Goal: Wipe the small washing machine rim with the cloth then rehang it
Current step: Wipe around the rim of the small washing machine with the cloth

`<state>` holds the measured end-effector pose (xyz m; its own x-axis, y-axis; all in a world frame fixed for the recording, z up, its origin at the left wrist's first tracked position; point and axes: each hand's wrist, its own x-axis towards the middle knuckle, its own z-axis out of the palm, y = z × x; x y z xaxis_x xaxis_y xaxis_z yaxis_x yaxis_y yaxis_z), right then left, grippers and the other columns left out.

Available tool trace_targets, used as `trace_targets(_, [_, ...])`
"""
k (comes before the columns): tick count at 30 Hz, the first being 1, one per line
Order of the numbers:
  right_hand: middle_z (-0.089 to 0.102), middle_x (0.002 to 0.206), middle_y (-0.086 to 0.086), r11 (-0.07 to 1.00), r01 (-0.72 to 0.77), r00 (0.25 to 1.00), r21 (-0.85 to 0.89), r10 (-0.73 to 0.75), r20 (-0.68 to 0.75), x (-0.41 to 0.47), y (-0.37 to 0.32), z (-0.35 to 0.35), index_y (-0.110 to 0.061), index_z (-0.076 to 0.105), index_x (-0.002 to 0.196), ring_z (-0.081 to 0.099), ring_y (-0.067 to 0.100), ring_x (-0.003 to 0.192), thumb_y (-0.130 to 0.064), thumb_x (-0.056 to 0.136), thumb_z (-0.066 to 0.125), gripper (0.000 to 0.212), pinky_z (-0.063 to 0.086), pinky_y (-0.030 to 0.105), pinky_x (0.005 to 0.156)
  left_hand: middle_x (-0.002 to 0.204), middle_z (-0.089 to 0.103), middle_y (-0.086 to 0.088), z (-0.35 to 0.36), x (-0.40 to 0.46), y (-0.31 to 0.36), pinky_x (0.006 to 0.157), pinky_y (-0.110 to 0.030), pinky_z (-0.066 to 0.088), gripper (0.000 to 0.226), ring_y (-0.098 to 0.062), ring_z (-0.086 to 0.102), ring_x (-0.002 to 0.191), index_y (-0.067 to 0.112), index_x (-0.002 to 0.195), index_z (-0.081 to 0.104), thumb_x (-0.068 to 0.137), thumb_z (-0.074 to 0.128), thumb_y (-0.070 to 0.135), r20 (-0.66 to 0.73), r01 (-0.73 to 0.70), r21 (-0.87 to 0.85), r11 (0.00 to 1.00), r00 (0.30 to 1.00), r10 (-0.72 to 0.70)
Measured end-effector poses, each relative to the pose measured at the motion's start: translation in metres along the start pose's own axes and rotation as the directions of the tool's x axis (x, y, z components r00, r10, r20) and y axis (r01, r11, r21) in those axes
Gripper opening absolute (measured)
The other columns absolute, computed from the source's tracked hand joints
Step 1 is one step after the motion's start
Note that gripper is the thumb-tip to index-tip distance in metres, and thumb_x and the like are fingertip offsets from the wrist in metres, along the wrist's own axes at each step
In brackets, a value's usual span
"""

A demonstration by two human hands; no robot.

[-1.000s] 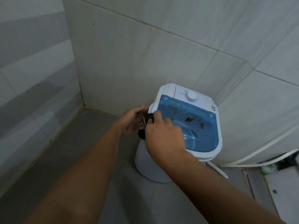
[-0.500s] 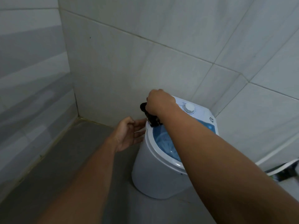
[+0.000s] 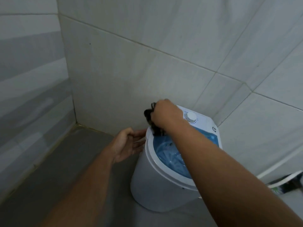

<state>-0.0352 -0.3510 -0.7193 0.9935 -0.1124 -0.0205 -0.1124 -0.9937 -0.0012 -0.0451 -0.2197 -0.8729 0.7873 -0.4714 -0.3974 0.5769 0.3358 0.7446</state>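
Your right hand (image 3: pixel 165 114) has carried the dark cloth (image 3: pixel 151 123), bunched in its curled fingers, from the washer's near left edge to the far left of the rim (image 3: pixel 150 154), so wiping is underway. Your left hand (image 3: pixel 126 145) steadies the tub, fingers straight. Your forearm hides the rim's right side.
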Motion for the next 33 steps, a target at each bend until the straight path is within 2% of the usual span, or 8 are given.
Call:
trace_targets(3, [0.059, 0.127, 0.011, 0.997, -0.051, 0.999, 0.063, 0.050, 0.018, 0.031, 0.010, -0.004, -0.008, 0.059, 0.120, 0.062, 0.029, 0.110, -0.026, 0.094, 0.058, 0.031, 0.048, 0.034, 0.083, 0.147, 0.062, -0.005, 0.004, -0.004, -0.002, 0.118, -0.045, 0.042, 0.046, -0.029, 0.054, 0.138, 0.017, 0.136, 0.067, 0.093, 0.055, 0.026, 0.054, -0.019, 0.052, 0.998, 0.998, 0.016])
trace_targets(7, [0.060, 0.124, 0.014, 0.999, 0.040, 0.999, 0.030, -0.040, 0.027, -0.013, 0.002, -0.005, -0.006, 0.060, 0.118, 0.062, 0.033, 0.110, -0.024, 0.093, 0.061, 0.031, 0.047, 0.033, 0.080, 0.134, 0.067, -0.004, 0.003, -0.001, 0.000, 0.112, -0.042, 0.045, 0.039, -0.025, 0.061, 0.122, 0.013, 0.129, 0.068, 0.098, 0.046, 0.020, 0.018, -0.024, 0.055, 0.998, 1.000, 0.023])
trace_targets(9, [0.057, 0.122, 0.014, 0.992, 0.125, 0.991, -0.006, -0.125, 0.040, -0.061, -0.005, -0.003, -0.007, 0.062, 0.118, 0.062, 0.035, 0.108, -0.025, 0.093, 0.061, 0.031, 0.048, 0.036, 0.080, 0.106, 0.072, -0.005, 0.006, -0.001, 0.003, 0.087, -0.033, 0.058, 0.033, -0.020, 0.069, 0.093, 0.012, 0.110, 0.069, 0.099, 0.038, 0.018, 0.003, -0.010, 0.065, 0.998, 1.000, 0.010])
trace_targets(12, [0.054, 0.120, 0.013, 0.980, 0.197, 0.978, -0.040, -0.193, 0.082, -0.103, -0.013, -0.001, -0.011, 0.061, 0.120, 0.061, 0.036, 0.106, -0.027, 0.094, 0.061, 0.032, 0.047, 0.039, 0.078, 0.070, 0.071, -0.002, 0.008, -0.001, 0.004, 0.052, -0.021, 0.053, 0.035, -0.012, 0.067, 0.057, 0.011, 0.089, 0.066, 0.101, 0.033, 0.016, 0.013, 0.020, 0.083, 0.996, 1.000, -0.021])
trace_targets(19, [0.060, 0.127, 0.015, 0.995, -0.066, 0.998, 0.069, 0.067, -0.014, 0.008, 0.004, -0.008, -0.007, 0.058, 0.122, 0.063, 0.032, 0.112, -0.018, 0.093, 0.056, 0.031, 0.045, 0.032, 0.078, 0.141, 0.067, -0.002, 0.002, -0.003, 0.001, 0.118, -0.047, 0.040, 0.053, -0.027, 0.058, 0.133, 0.018, 0.137, 0.066, 0.091, 0.041, 0.018, 0.030, 0.009, 0.121, 0.993, 0.999, -0.013])
trace_targets(25, [0.061, 0.127, 0.014, 0.997, -0.064, 0.998, 0.032, 0.064, -0.016, 0.014, -0.009, -0.006, -0.009, 0.059, 0.123, 0.061, 0.030, 0.114, -0.015, 0.094, 0.056, 0.030, 0.046, 0.033, 0.078, 0.139, 0.068, -0.003, 0.004, -0.002, -0.005, 0.115, -0.044, 0.043, 0.050, -0.028, 0.058, 0.131, 0.017, 0.135, 0.067, 0.094, 0.038, 0.016, 0.033, -0.013, 0.070, 0.997, 0.999, 0.010])
trace_targets(30, [0.061, 0.118, 0.015, 0.994, 0.104, 0.994, -0.014, -0.104, 0.019, -0.078, -0.008, 0.001, -0.008, 0.062, 0.115, 0.063, 0.036, 0.106, -0.022, 0.094, 0.059, 0.026, 0.045, 0.036, 0.074, 0.103, 0.071, -0.007, 0.006, -0.001, -0.005, 0.084, -0.035, 0.052, 0.029, -0.021, 0.065, 0.093, 0.015, 0.107, 0.069, 0.101, 0.040, 0.016, -0.015, -0.007, 0.030, 1.000, 1.000, 0.007])
trace_targets(33, [0.060, 0.118, 0.013, 0.997, 0.079, 0.997, -0.004, -0.079, 0.004, -0.073, 0.005, -0.001, -0.010, 0.063, 0.114, 0.063, 0.035, 0.106, -0.025, 0.094, 0.058, 0.026, 0.042, 0.035, 0.073, 0.113, 0.072, -0.011, 0.004, -0.001, -0.005, 0.093, -0.039, 0.050, 0.037, -0.026, 0.064, 0.101, 0.011, 0.115, 0.069, 0.096, 0.038, 0.013, 0.031, 0.001, 0.039, 0.999, 1.000, -0.003])
